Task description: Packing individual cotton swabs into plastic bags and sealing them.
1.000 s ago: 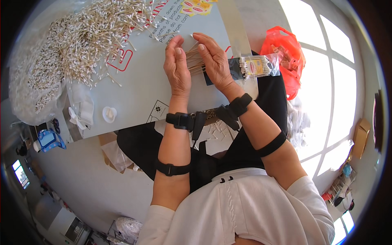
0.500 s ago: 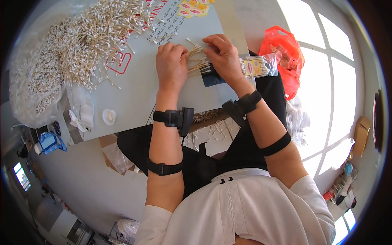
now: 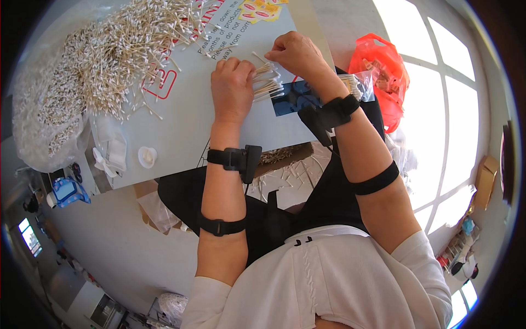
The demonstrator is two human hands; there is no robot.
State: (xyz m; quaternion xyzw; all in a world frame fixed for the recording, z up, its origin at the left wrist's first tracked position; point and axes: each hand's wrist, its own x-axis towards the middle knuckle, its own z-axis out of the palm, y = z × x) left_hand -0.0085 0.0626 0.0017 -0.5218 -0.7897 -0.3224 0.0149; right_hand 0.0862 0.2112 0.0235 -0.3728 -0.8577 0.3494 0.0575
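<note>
My left hand (image 3: 233, 88) is closed around a bundle of cotton swabs (image 3: 267, 88), whose white tips fan out to its right. Across from it, my right hand (image 3: 298, 55) hovers above the table with thumb and fingers drawn together in a pinch. Whether anything is between those fingertips I cannot make out. One loose cotton swab (image 3: 257, 56) lies just left of them. Under my right wrist is a dark blue sheet (image 3: 293, 100). A clear packet of swabs (image 3: 349, 83) shows partly behind my right forearm.
A big heap of loose cotton swabs (image 3: 120, 55) spills from a clear plastic bag (image 3: 33, 131) at the far left. Yellow-red labels (image 3: 260, 10) lie at the back. A small white cup (image 3: 147, 157) stands near the front edge. Right of the table hangs a red bag (image 3: 383, 77).
My right hand has lifted away and farther back, its fingers closing together. More of the dark blue sheet shows, and my forearm covers more of the packet. My left hand has hardly moved.
</note>
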